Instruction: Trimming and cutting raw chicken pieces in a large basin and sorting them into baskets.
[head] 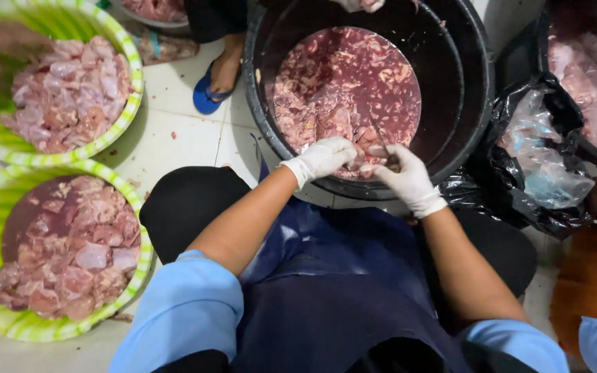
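Both hands on pink meat (raw)

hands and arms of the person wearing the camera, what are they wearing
Both the left hand and the right hand wear thin white gloves ending at the wrist. The forearms are bare, and short light blue sleeves cover the upper arms.

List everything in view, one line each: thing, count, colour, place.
Large round plastic tub of meat in reddish liquid: 1, black, top centre.
Striped plastic basins of raw meat pieces: 2, green-white, left.
Crumpled plastic bag: 1, black with clear lining, right.
Rubber sandal on another person's foot: 1, blue, top.
Apron: 1, dark blue, lap.
Left hand: white glove, on a meat piece at the tub rim.
Right hand: white glove, same meat piece.
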